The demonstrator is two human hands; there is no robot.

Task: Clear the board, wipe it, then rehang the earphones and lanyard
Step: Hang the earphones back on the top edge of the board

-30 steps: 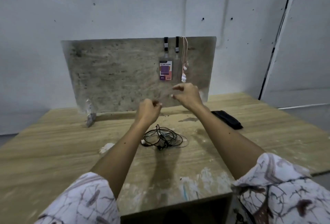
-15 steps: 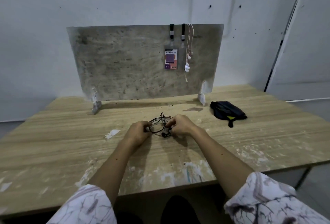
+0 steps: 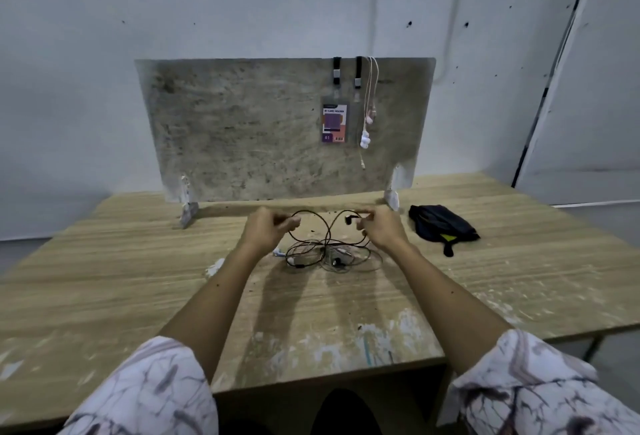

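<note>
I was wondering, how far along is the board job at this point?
Done: the lanyard and pink earphones already hang on the board. In hand: the left hand and right hand lift the black earphones off the table. Left: hanging those. Wiping can't be judged.

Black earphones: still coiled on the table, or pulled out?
Partly pulled out. Left hand and right hand lift black earphones cable in loops; the rest lies tangled on the table.
</note>
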